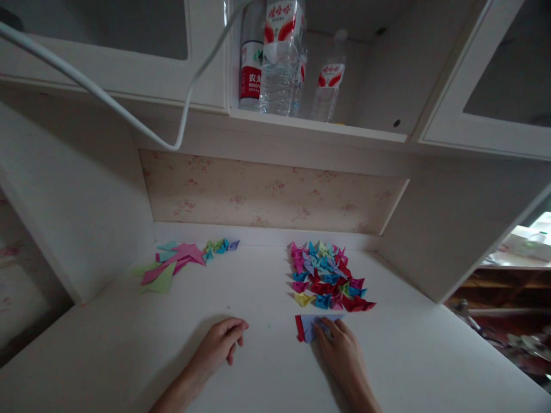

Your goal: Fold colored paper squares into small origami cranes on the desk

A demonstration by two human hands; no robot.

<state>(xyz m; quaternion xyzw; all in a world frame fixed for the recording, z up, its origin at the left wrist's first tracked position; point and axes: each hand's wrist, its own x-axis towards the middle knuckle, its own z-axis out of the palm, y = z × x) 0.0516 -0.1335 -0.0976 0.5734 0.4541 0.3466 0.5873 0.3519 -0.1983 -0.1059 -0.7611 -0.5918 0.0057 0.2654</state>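
My right hand (340, 350) lies on the white desk (267, 373), its fingertips pressing on a pale blue paper piece (310, 326) with a red piece (299, 328) beside it. Just behind them sits a heap of several small folded paper pieces (329, 276) in pink, blue, red and yellow. My left hand (221, 343) rests on the desk to the left, fingers loosely curled, holding nothing.
At the back left lie flat pink and green paper sheets (172, 264) and a few small folded pieces (220, 246). Water bottles (279, 57) stand on the shelf above. A white cable (107, 97) hangs across the cabinet. The desk ends at the right, beside a lower cluttered shelf (508, 287).
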